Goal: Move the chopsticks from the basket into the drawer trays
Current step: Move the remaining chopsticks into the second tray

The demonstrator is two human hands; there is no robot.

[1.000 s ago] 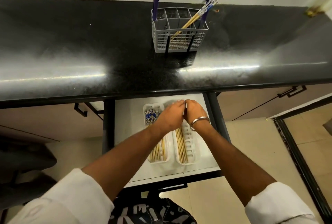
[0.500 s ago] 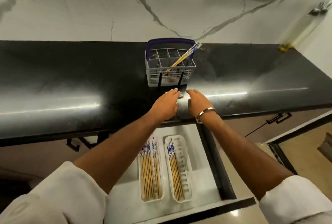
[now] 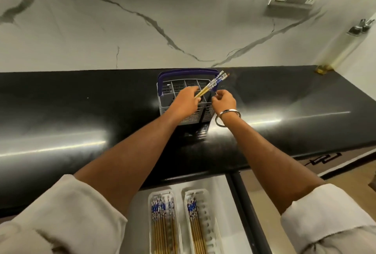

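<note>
The chopsticks point(image 3: 211, 86) in the basket point(image 3: 168, 92), near the table's point(image 3: 81, 111) back edge, are gripped by the left hand point(image 3: 186, 101). The right hand point(image 3: 223, 101) is loosely curled beside them; its hold cannot be told.

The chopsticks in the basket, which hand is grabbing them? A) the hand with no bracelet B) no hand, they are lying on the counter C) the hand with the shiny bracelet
A: the left hand, which has no bracelet, is closed around the chopsticks leaning out of the basket, while the right hand with the bracelet sits just beside them.
</note>
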